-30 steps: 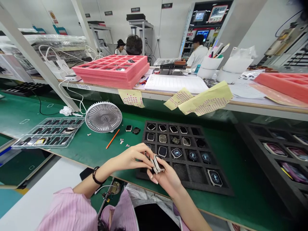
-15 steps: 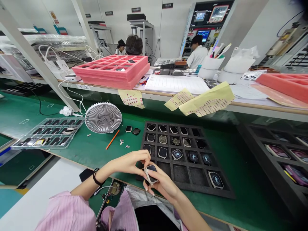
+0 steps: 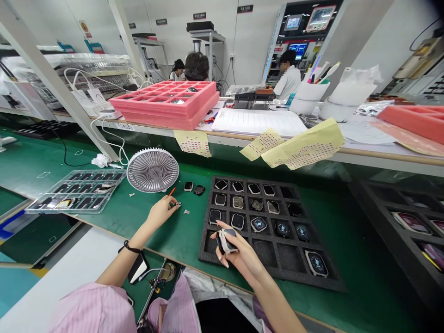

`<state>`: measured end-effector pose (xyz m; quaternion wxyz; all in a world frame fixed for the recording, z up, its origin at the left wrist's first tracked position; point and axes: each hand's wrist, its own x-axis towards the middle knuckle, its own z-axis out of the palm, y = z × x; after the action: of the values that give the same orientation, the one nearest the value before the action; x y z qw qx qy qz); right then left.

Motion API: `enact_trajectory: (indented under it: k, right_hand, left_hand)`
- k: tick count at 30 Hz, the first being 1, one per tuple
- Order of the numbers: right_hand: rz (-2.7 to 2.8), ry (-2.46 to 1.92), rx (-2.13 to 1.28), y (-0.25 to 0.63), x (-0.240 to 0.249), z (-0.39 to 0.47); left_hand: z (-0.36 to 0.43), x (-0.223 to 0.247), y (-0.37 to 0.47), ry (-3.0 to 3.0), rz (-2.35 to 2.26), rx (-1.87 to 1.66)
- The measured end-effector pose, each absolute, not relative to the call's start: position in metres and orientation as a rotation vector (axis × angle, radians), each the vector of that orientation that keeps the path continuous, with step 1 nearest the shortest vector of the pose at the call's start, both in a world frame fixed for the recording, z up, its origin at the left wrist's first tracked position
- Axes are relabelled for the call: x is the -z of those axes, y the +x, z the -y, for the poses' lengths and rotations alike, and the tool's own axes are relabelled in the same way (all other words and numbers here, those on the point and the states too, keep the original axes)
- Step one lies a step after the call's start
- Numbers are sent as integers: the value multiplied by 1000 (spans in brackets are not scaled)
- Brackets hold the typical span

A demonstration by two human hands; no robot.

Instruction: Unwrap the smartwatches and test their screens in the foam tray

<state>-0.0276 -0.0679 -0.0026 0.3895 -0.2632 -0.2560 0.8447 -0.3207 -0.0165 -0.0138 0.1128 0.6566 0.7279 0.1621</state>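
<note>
My right hand (image 3: 239,252) grips a smartwatch (image 3: 229,241) with a pale case, tilted above the near-left part of a black foam tray (image 3: 204,252). A dark face shows on the watch, partly covered by the fingers. My left hand (image 3: 162,213) is down on the green bench, thumb and fingertips pinched at a small pale piece (image 3: 178,204). Beside it lies another small piece (image 3: 187,212). An orange stick (image 3: 172,191) is mostly hidden behind that hand. Two smartwatches, one light (image 3: 188,186) and one dark (image 3: 199,190), lie just beyond.
Several watches sit in the foam tray's compartments. A round fan (image 3: 153,169) and a clear plastic tray (image 3: 34,206) of dark parts stand to the left. A second foam tray (image 3: 373,203) is at the right. Above the bench, a shelf (image 3: 225,137) carries pink foam trays (image 3: 156,115).
My left hand has let go of the watch and moved left to the small pieces. My right hand keeps the watch, now slightly higher and further right. The view has shifted slightly.
</note>
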Motion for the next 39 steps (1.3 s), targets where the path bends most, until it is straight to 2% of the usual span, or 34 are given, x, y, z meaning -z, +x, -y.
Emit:
enact_trajectory:
  k: [4,9,16,21,30,39]
  right_hand:
    - [640,-681,-2131,-28,3,68]
    - [653,-681,-2110,-27,8,68]
    - [656,-683,-2108,-27,7,68]
    - [607,-669,-2135,-27,6,66]
    - [483,-591,-2296,-30,-6,63]
    - [506,-558,-2323,-31,-7,68]
  left_hand:
    - [19,19,-312,1954,-2179,-498]
    - [20,16,-305,2005,-1901,-487]
    - [15,21,-305,1908,-1849,-499]
    - [24,-1,-287,1878,-1773,-573]
    - [68,-47,-215,2836,-867,-1200]
    - [69,-51,-212,3110,-659,-1050]
